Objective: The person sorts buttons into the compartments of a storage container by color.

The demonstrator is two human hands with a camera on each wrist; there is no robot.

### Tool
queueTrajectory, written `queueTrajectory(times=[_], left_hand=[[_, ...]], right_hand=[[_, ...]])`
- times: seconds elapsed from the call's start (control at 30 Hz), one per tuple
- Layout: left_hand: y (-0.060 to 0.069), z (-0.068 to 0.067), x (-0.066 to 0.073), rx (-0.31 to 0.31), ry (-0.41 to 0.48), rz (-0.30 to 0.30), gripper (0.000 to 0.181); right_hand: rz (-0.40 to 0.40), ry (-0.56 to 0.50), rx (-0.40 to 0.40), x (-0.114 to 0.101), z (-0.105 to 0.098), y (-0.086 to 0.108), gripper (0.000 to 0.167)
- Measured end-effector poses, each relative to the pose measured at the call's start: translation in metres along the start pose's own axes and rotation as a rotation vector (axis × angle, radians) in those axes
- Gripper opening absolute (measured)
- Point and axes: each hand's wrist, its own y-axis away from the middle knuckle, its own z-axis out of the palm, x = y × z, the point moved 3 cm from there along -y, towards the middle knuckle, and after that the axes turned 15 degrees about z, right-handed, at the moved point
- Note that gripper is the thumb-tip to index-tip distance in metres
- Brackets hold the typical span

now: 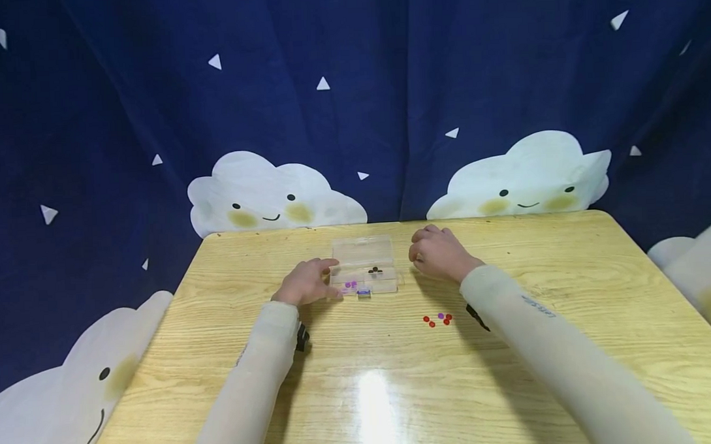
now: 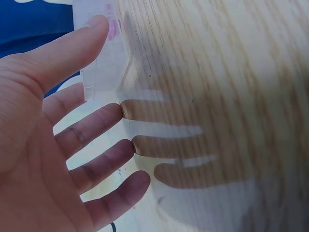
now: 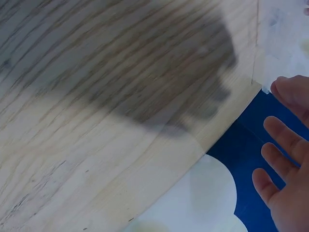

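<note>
A clear plastic compartment box [image 1: 384, 287], its lid [image 1: 362, 249] raised at the back, sits near the far edge of a pale wood-grain tabletop [image 1: 326, 386]. The left hand [image 1: 306, 282] is at the box's left end, thumb and fingers spread wide, gripping nothing. The right hand [image 1: 441, 253] hovers just beyond the right end, fingers loosely bent and apart; whether thumb and forefinger pinch a piece cannot be made out.

Inside the box lie small purple pieces [image 1: 350, 285] at front left and small black pieces [image 1: 375, 270] farther back. Nearer the wearer, right of the box, four small red pieces [image 1: 426, 319] and one loose purple piece [image 1: 441, 316] lie together. The work looks partway through: two colours are boxed, these five remain outside, and the lid is not yet closed.
</note>
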Motion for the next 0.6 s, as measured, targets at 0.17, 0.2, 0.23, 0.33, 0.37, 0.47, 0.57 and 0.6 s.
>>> queueTrajectory(times=[0.17,0.2,0.23,0.33,0.37,0.47,0.57,0.6], left_hand=[[0.0,0.0,-0.001,0.005,0.004,0.007,0.082],[0.0,0.0,-0.001,0.005,0.003,0.008,0.082],[0.0,0.0,-0.002,0.006,0.004,0.008,0.082],[0.001,0.0,-0.002,0.008,0.003,0.011,0.082],[0.001,0.0,-0.002,0.008,0.002,0.013,0.082],[0.001,0.0,-0.002,0.008,0.003,0.015,0.082],[0.001,0.0,-0.002,0.008,0.005,0.016,0.082],[0.001,0.0,-0.002,0.009,0.006,0.017,0.082]], right_hand=[[0.039,0.051,0.01,0.007,0.0,0.007,0.016],[0.049,0.064,0.009,0.008,0.0,0.008,0.015],[0.055,0.074,0.008,0.008,0.0,0.009,0.015],[0.059,0.105,0.009,0.009,-0.002,0.014,0.013],[0.058,0.115,0.01,0.009,-0.003,0.017,0.012],[0.05,0.136,0.019,0.011,-0.004,0.023,0.009],[0.039,0.14,0.034,0.012,-0.004,0.031,0.006],[0.034,0.137,0.041,0.013,-0.004,0.033,0.006]])
